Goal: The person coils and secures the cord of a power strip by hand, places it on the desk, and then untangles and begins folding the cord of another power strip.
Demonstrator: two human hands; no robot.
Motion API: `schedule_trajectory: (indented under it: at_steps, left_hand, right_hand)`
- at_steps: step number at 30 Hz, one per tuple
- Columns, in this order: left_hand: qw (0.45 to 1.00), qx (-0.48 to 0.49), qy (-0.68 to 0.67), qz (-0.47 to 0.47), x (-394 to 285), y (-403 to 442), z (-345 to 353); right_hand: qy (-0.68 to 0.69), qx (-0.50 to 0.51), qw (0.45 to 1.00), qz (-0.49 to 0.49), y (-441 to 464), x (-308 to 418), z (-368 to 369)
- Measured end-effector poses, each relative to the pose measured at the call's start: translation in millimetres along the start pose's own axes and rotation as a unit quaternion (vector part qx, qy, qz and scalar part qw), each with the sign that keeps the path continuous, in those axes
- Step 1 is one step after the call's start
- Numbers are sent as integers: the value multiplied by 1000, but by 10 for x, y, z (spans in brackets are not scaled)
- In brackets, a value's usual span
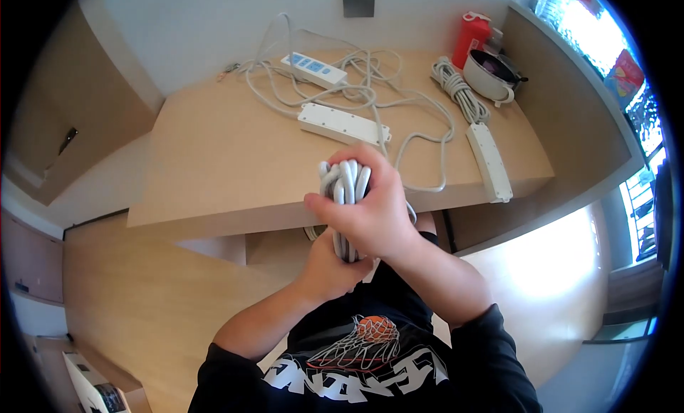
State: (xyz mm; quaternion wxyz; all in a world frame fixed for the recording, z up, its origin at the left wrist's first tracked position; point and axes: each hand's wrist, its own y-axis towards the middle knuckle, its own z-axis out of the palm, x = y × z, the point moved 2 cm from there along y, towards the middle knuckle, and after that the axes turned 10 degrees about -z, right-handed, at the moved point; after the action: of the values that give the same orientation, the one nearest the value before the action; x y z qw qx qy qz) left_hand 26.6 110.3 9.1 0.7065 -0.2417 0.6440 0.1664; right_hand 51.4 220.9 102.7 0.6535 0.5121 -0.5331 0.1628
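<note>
A folded bundle of white power cord (347, 185) is held upright in front of the desk edge. My right hand (374, 203) wraps round its upper part, thumb across the front. Lower down, my left hand (331, 267) grips the bundle's bottom end. Behind my right hand a white power strip (338, 122) lies on the desk, its plain back with screws facing up. Beyond it rests another power strip (313, 70) with blue-marked sockets, amid loose loops of cord (370, 75). Where the held bundle's cord leads is partly hidden by my hands.
On the desk (214, 149), at right, lies a power strip (490, 164) with its cord bundled (462, 92). Behind it stand a white pot (490, 78) and a red bottle (470, 39). A raised side panel (581, 92) borders the right; a wall socket (358, 5) is above.
</note>
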Motion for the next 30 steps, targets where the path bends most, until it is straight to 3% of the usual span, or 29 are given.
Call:
schedule_trajectory:
  at_steps: [2,5,8,12,16,19,22,25,30]
  left_hand:
    - [999,28,-15,-28,-54,-24,-4]
    - [978,188,-72,-56,-124,-39,-170]
    - [981,190,-17,-47,-104,-27,-233]
    - [994,97,22,-54,-22,43,-187]
    - [996,72,-29,-41,79,87,-152]
    - [990,82,-85,-73,122,121,-157]
    - [995,73,-50,-50,37,183,-135]
    - [971,175,-133,-91,-93,167,-189]
    - [986,126,-59,-91,-65,196,-163]
  right_hand:
    - [54,4,998,25,45,-27,-57]
    - [177,-3,980,90,138,67,-138]
    - [219,-49,967,122,207,10,-127]
    - [199,-95,969,108,215,2,-4]
    - [181,-79,974,113,256,-56,27]
    - [178,-74,974,123,335,-146,-19]
    - [178,-73,971,142,438,-305,-118]
    - [171,-90,969,152,475,-345,-173]
    - [162,-83,973,139,462,-350,-115]
